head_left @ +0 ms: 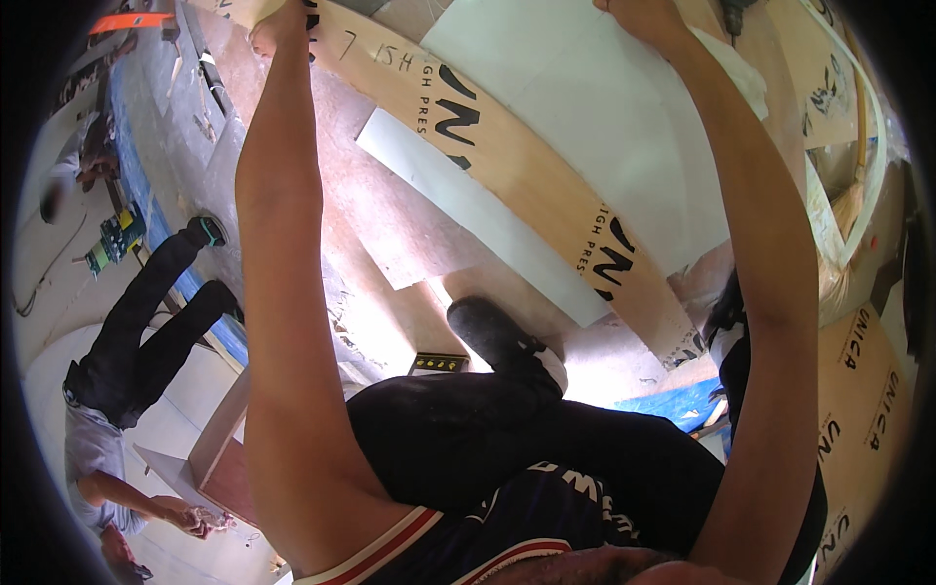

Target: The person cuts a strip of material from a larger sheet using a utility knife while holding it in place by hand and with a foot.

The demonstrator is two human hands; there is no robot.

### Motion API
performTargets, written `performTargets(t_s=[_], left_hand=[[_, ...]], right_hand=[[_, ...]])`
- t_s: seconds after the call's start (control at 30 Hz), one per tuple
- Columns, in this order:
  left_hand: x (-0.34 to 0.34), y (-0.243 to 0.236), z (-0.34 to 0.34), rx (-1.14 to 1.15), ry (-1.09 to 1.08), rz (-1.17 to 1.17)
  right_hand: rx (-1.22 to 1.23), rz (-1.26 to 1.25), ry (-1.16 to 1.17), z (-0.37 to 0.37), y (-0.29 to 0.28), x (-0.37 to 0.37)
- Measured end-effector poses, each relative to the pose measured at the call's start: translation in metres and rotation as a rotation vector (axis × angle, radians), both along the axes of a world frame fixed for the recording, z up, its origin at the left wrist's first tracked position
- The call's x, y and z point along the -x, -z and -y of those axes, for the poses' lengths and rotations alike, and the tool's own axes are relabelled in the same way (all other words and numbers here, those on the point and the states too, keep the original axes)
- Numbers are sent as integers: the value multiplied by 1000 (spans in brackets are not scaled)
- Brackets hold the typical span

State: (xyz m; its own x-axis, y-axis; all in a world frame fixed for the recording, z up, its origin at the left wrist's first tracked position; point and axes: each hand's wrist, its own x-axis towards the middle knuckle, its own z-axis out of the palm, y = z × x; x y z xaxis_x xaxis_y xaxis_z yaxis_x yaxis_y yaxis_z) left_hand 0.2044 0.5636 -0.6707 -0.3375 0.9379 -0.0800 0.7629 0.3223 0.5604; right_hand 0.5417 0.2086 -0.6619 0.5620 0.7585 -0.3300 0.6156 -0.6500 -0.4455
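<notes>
Both my arms reach far forward, and the upper edge of the picture cuts off both hands. My left hand is at the far end of a long tan strip with dark print. A bent finger or thumb shows at its side, and the other fingers are hidden. My right hand is over a large pale white sheet, with most of its fingers out of sight. I cannot make out what either hand grips. A narrow white strip lies beside the tan one, nearer to me.
My shoe rests near the narrow white strip. Beside my leg sits a small dark box with yellow dots. At left are another person and a green power tool. Printed tan boards and a broom are at right.
</notes>
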Motion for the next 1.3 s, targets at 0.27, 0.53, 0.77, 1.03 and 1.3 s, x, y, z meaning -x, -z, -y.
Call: performTargets(t_s=[0.27, 0.53, 0.77, 1.03, 1.3], left_hand=[[-1, 2, 0, -3, 36, 142], [21, 15, -31, 100, 166, 304], [12, 12, -17, 125, 179, 213], [15, 5, -19, 79, 163, 227], [12, 7, -9, -4, 122, 69]], right_hand=[[-25, -3, 21, 0, 4, -4], [-53, 0, -6, -3, 5, -3], [-47, 53, 1, 2, 11, -3], [-5, 25, -4, -3, 5, -1], [-11, 48, -17, -1, 4, -3]])
